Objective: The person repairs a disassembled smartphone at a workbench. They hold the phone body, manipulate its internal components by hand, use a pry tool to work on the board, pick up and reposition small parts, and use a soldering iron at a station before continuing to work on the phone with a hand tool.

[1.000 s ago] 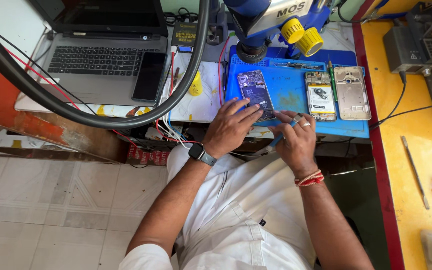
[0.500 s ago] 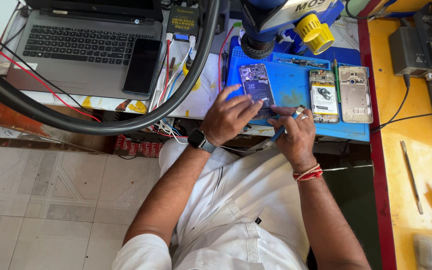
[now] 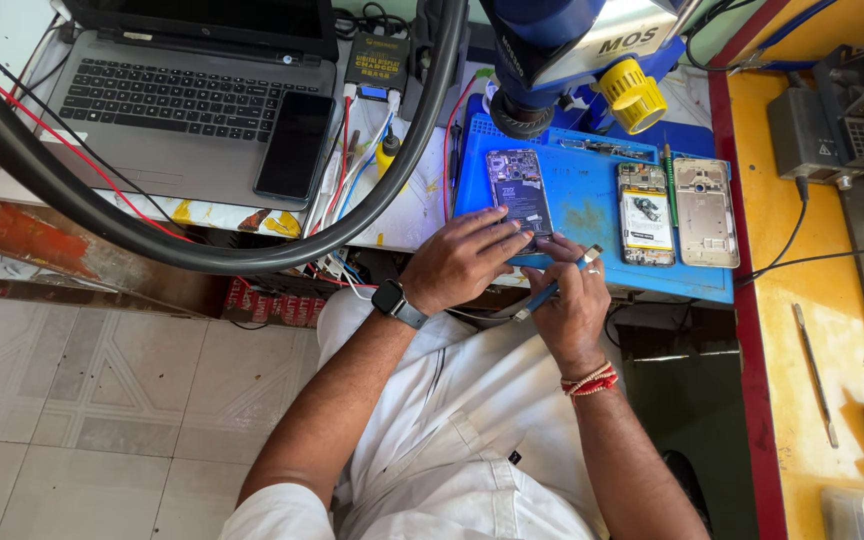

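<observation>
Opened dark smartphone (image 3: 518, 193) with bare circuitry lies on the blue rubber mat (image 3: 582, 205), its lower end pinned under the left hand's (image 3: 467, 258) spread fingers. Right hand (image 3: 570, 300) has its grip closed around a slim blue-handled tool (image 3: 552, 290) just beside the phone. Two more opened phones (image 3: 676, 211) lie farther right on the surface.

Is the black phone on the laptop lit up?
No, the black phone lying on the laptop beside the keyboard has a dark, blank screen.
</observation>
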`<state>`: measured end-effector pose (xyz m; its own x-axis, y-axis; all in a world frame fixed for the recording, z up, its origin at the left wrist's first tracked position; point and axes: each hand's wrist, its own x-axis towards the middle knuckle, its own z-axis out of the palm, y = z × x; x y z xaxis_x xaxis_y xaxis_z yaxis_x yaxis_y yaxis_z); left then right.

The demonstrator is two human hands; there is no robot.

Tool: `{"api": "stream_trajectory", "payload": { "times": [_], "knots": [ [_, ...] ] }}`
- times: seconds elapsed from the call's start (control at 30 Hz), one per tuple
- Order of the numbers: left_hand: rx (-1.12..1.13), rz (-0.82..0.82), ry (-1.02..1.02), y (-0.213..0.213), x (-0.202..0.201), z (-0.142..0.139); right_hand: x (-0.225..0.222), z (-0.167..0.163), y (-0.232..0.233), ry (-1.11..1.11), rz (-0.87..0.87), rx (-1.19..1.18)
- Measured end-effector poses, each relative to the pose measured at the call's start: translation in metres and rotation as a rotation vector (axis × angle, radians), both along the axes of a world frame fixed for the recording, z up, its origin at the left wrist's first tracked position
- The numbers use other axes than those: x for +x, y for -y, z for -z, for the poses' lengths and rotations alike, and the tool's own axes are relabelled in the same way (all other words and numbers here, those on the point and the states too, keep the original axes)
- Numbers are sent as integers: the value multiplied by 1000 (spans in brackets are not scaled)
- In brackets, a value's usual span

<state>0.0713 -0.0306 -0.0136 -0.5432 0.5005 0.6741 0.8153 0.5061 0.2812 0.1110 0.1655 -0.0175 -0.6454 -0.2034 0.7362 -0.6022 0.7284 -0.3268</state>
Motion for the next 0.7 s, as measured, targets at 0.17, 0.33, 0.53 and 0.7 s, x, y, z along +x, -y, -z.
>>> {"api": "stream_trajectory", "payload": {
  "times": [0.17,0.33,0.53,0.7],
  "knots": [
    [10,-45,8,2,3,0,3,-2,-1,54,114,19],
    [120,-267,24,-10,19,4,6,-2,5,86,255,84],
    [356,-330,126,-25,36,13,13,13,14,102,236,-100],
    [380,-283,137,-15,39,24,15,17,9,54,208,-122]
  ]
}}
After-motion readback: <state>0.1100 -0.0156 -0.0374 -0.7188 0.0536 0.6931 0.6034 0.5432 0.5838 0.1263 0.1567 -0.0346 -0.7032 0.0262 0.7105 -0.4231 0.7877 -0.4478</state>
